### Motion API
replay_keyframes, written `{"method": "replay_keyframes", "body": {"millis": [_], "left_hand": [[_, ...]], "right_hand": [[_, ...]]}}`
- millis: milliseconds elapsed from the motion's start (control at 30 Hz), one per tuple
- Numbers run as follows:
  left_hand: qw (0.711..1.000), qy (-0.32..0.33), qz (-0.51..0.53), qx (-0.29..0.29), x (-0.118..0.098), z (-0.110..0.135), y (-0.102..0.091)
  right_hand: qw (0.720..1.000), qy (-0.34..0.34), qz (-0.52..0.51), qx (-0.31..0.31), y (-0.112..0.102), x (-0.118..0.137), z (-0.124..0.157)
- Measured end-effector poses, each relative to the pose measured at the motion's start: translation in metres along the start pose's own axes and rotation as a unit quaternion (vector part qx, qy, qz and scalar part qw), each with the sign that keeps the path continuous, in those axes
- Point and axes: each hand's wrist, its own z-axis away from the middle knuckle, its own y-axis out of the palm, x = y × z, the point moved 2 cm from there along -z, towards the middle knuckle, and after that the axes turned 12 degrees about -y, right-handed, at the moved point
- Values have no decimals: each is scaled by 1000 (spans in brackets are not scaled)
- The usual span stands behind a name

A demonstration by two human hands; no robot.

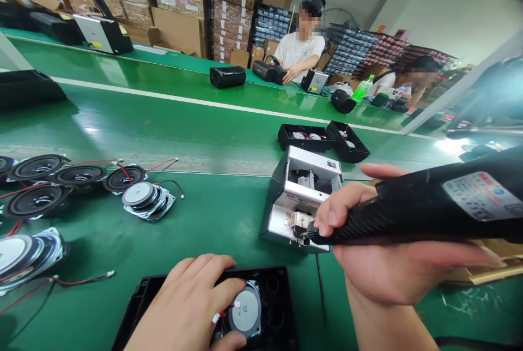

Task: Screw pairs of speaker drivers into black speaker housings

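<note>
My right hand (379,253) is wrapped round a black electric screwdriver (404,198) with a white label. Its tip meets the front outlet of a silver screw feeder (302,198); whether a screw is on the tip is too small to tell. My left hand (188,302) reaches over a black speaker housing (278,307) lying open side up near me. Thumb and forefinger curl round the edges of a round speaker (245,310) seated inside, its magnet facing up. Short red wires with white plugs lie beside that magnet. The left hand covers much of the housing's left part.
Several loose speakers (79,175) with wires lie on the left, some in stacks (149,198). Two black housings with speakers (308,137) stand behind the feeder on a green conveyor belt (163,122). Two people sit across it. A cable (321,291) runs toward me from the feeder.
</note>
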Motion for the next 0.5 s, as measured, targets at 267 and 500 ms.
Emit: {"method": "replay_keyframes", "body": {"millis": [267, 500], "left_hand": [[1000, -26, 8, 2, 0, 0, 2], [999, -35, 26, 11, -5, 1, -2]], "right_hand": [[999, -18, 29, -30, 1, 10, -2], [1000, 3, 0, -18, -1, 3, 0]]}}
